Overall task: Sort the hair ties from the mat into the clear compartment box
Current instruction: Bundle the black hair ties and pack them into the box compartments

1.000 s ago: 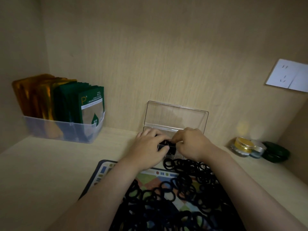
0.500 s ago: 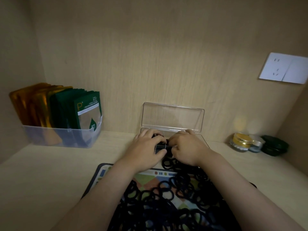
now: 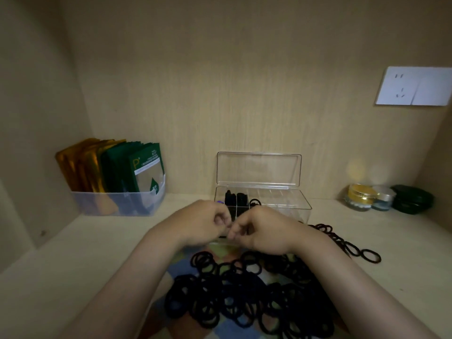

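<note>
A big pile of black hair ties (image 3: 244,289) covers the patterned mat (image 3: 179,269) at the bottom centre. A few ties (image 3: 367,255) trail off it onto the shelf at the right. Behind it stands the clear compartment box (image 3: 293,205) with its lid (image 3: 259,170) upright. Black ties (image 3: 236,200) fill its left compartments; the right ones look bare. My left hand (image 3: 200,222) and my right hand (image 3: 266,231) are just in front of the box, fingers curled, fingertips nearly touching. I see no tie between them.
A translucent bin (image 3: 117,204) of gold and green sachets stands at the back left. Small jars (image 3: 362,196) and a dark green case (image 3: 412,199) sit at the back right. A white wall socket (image 3: 413,85) is above them. Wooden walls close in the shelf.
Both hands have drawn back from over the box's left compartments toward me, uncovering the ties in the box. The view has tilted and shifted.
</note>
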The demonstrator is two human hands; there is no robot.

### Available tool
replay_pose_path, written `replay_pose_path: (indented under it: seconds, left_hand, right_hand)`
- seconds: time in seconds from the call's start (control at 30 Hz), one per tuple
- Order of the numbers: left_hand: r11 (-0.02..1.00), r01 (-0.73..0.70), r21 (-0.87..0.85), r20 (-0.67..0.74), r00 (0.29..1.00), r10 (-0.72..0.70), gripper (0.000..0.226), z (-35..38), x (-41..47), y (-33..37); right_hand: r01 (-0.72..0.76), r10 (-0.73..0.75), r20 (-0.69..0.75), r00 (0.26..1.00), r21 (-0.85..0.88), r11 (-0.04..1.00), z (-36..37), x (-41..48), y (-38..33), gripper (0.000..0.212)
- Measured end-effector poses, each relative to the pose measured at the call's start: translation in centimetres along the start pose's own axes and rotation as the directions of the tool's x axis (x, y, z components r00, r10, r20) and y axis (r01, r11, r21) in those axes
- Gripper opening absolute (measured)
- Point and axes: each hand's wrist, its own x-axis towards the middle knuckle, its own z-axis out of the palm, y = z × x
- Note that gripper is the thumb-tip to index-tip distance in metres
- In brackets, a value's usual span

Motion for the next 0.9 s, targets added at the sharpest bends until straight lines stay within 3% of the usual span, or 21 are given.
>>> replay_pose_path:
  seconds: [0.2, 0.33, 0.43, 0.57, 0.73, 0.9]
  left_hand:
    - [0.994, 0.105, -0.039, 0.071, 0.992, -0.102, 0.021, 0.6, -3.3, -2.9]
    - [0.999, 0.015, 0.052, 0.105, 0.994, -0.020, 0.030, 1.4, -4.2, -3.7]
    - [1.000, -0.004, -0.018, 0.048, 0.999, 0.005, 0.024, 1.9, -4.4, -3.6]
    - [0.995, 0.047, -0.087, 0.001, 0.999, -0.047, 0.013, 2.3, -4.3, -3.6]
    - [0.937, 0.076, -0.340, -0.015, 0.996, -0.086, 0.012, 1.1, -4.8, -4.6]
    - [0.889, 0.083, -0.449, -0.030, 0.994, -0.108, 0.015, -0.3, -5.8, -4.5]
  right_hand:
    - [-0.008, 0.009, 0.011, 1.000, -0.082, 0.997, 2.0, 0.1, -1.4, 0.020]
    - [-0.055, 0.059, 0.062, 0.996, -0.063, 0.996, 2.6, 0.0, -2.8, 0.023]
    - [-0.050, 0.067, 0.146, 0.987, -0.117, 0.992, 2.4, -0.3, -2.6, 0.031]
    - [-0.038, 0.050, 0.097, 0.994, -0.117, 0.992, 2.4, -0.3, -1.7, 0.009]
    - [-0.041, 0.046, -0.037, 0.998, 0.125, 0.991, 1.8, -0.1, -1.3, 0.014]
    - [-0.038, 0.088, -0.076, 0.993, 0.500, 0.865, 1.7, -0.3, -2.8, 0.028]
